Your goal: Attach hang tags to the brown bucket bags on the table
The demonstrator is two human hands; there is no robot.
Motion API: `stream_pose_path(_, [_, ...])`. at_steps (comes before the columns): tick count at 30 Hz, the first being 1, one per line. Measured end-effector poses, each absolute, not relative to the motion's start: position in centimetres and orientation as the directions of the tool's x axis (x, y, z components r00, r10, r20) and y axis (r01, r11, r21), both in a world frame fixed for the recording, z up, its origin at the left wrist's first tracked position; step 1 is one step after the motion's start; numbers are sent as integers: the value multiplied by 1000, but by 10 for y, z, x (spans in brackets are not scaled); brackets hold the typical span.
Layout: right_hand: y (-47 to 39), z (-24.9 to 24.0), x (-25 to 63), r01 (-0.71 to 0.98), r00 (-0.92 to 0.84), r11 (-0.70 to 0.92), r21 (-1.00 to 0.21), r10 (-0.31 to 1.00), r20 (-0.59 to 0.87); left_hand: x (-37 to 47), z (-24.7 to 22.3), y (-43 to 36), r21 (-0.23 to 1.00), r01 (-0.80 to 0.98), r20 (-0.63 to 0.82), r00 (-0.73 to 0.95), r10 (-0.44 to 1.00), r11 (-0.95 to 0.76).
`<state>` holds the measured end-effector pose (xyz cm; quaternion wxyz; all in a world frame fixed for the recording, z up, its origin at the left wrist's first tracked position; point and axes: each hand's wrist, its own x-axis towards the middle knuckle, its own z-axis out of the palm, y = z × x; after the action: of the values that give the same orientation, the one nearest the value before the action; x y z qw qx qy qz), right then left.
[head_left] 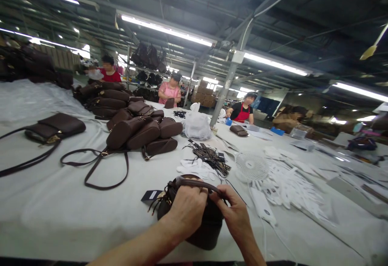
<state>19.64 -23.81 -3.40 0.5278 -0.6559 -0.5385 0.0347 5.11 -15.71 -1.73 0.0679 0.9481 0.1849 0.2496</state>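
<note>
A dark brown handbag (pixel 206 233) stands on the white-covered table right in front of me. My left hand (pixel 189 205) is closed at the bag's top edge, its fingertips hidden under the handle. With thumb and fingers, my right hand (pixel 235 207) grips the right end of the curved handle (pixel 197 182). A dark hang tag (pixel 151 195) and thin cords with a tassel (pixel 157 203) lie at the bag's left side. Beyond the bag are white tissue-like pieces (pixel 198 169) and a pile of dark straps with tags (pixel 209 157).
Several brown bags (pixel 142 132) are heaped at the left, near a single bag (pixel 57 126) with a long strap. A white fan (pixel 251 167), with its cord, and spread white pieces (pixel 291 185) lie right. A metal post (pixel 226 92) rises behind. Co-workers (pixel 170 90) work farther back.
</note>
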Motion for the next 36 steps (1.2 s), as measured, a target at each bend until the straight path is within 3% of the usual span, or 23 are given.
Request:
stream_pose_path(5, [-234,-32,196,616,494,109,-780,718,491,55,-1,-156,299,368,361,810,462,-880])
stream_pose_path(8, [-232,-28,197,618,454,90,-781,770,448,58,7,-156,323,386,323,813,484,-864])
stream_pose_path(15, [-235,-43,209,408,352,305,-861,817,457,70,11,-157,359,480,256,774,579,-800])
stream_pose_path(19, [-246,-56,219,491,375,262,-831,797,473,72,5,-161,327,436,289,799,528,-839])
stream_pose_path(24, [-249,-57,222,642,325,55,-765,884,336,73,-1,-160,302,440,295,801,521,-846])
stream_pose_path(30, [-247,-57,219,690,349,17,-724,868,352,61,-1,-150,251,441,312,806,503,-862])
stream_pose_path(36, [-232,-18,210,754,320,-5,-657,876,360,50,24,-129,263,438,322,800,507,-859])
